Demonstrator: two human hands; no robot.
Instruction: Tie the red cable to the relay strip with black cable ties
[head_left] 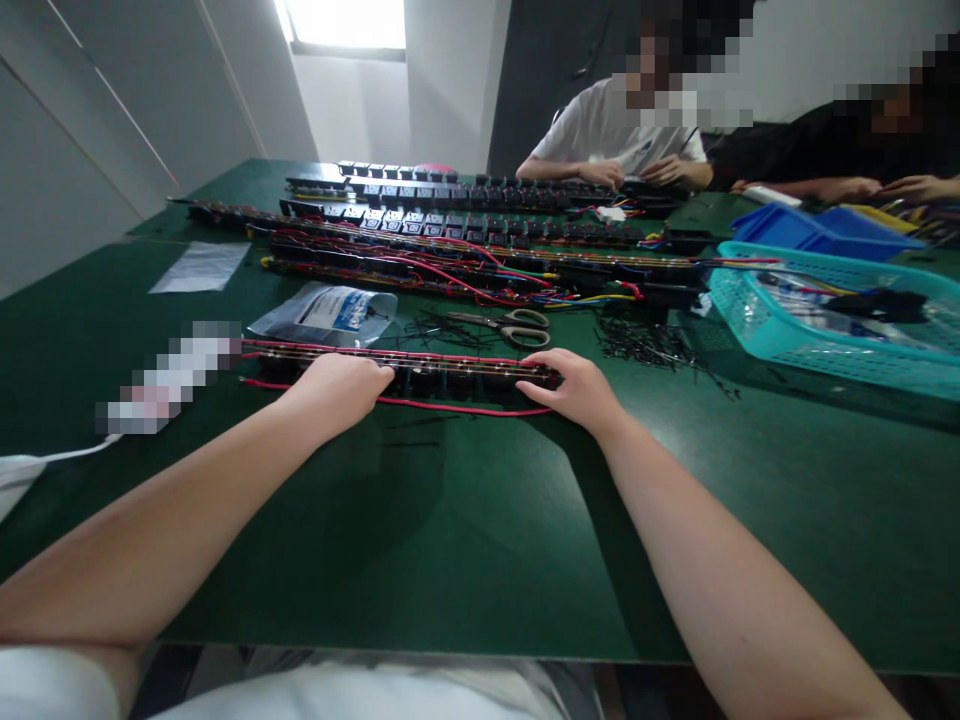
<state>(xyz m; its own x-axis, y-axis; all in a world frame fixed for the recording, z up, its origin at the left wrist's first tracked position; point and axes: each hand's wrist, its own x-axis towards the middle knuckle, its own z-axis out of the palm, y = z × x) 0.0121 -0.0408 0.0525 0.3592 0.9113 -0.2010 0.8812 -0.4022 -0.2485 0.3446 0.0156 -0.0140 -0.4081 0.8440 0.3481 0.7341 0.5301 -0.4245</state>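
Note:
A long black strip of wired modules (461, 378) lies crosswise on the green table, with red and brown wires running along its top and a loose red wire (465, 407) along its near side. My left hand (341, 390) is closed over the strip left of its middle, thumb pressed against it. At the right end my right hand (570, 388) grips the strip between thumb and fingers. Just behind it are grey-handled scissors (521, 328) and a clear plastic bag (322, 312) with a blue and white label. Black cable ties (645, 342) lie in a heap beyond my right hand.
Several similar wired strips (450, 225) lie in rows farther back. A turquoise basket (840, 355) holding bagged parts stands at right, near a blue tray (817, 232). A blurred-out item with a white cable (82, 447) lies at left. Two people sit across the table (420, 560).

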